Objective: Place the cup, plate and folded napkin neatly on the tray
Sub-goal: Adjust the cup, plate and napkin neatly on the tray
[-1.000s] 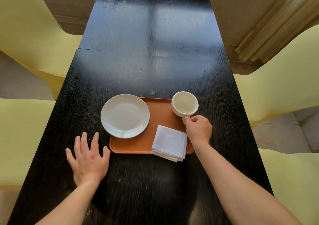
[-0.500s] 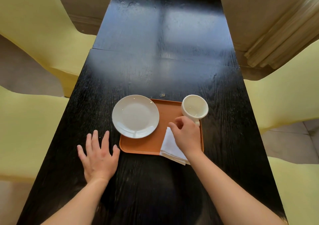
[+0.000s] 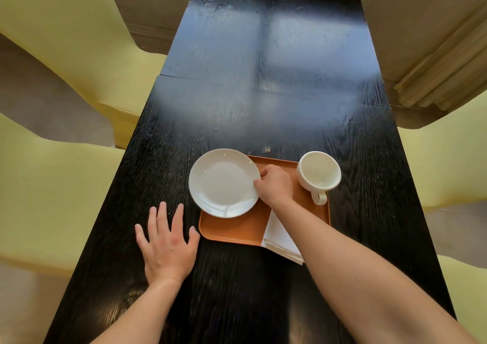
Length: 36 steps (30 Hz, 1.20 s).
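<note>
An orange tray (image 3: 237, 229) lies on the black table. A white plate (image 3: 222, 182) rests half on the tray's left edge, overhanging onto the table. My right hand (image 3: 275, 184) pinches the plate's right rim with thumb and fingers. A white cup (image 3: 319, 176) stands at the tray's far right corner, its handle toward me. A folded white napkin (image 3: 279, 238) lies on the tray's near right corner, sticking out past the edge and partly hidden under my right forearm. My left hand (image 3: 167, 243) lies flat on the table with fingers spread, just left of the tray.
The long black wooden table (image 3: 263, 93) stretches away from me. Pale yellow chairs (image 3: 52, 185) stand along both sides. A small pale speck (image 3: 266, 149) sits on the table just beyond the tray.
My right hand left the cup's handle, passed over the napkin and moved left to the plate's right rim. The left hand stayed flat on the table.
</note>
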Each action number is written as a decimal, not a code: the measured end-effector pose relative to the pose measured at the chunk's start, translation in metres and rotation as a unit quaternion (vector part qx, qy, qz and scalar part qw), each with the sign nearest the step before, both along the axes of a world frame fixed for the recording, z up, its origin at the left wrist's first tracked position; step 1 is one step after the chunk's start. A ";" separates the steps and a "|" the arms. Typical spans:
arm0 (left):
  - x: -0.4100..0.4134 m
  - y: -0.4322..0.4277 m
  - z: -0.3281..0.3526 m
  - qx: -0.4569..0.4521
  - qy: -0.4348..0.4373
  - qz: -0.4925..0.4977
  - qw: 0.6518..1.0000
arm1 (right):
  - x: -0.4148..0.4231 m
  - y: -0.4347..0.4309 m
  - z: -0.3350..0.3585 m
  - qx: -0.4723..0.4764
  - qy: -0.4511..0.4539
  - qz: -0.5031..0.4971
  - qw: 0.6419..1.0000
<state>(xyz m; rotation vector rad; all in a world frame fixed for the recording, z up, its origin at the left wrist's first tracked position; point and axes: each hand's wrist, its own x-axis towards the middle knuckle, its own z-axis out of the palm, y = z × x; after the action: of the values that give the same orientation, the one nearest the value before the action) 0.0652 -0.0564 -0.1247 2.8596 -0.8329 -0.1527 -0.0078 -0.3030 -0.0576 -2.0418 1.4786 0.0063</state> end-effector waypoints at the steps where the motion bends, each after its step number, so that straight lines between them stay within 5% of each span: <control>1: 0.000 0.000 0.000 -0.002 0.001 0.000 1.000 | -0.001 -0.001 0.000 -0.002 -0.003 -0.005 1.000; 10: 0.000 -0.002 0.001 -0.007 0.003 -0.002 1.000 | -0.026 -0.008 0.002 -0.042 -0.037 -0.094 0.994; 36: -0.001 -0.001 0.004 -0.010 0.002 -0.001 1.000 | -0.021 0.004 -0.003 -0.082 -0.075 -0.118 0.987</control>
<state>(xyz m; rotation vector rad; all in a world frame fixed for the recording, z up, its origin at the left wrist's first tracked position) 0.0639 -0.0576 -0.1204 2.8394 -0.8317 -0.1500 -0.0288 -0.2989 -0.0603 -1.9309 1.6598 -0.3676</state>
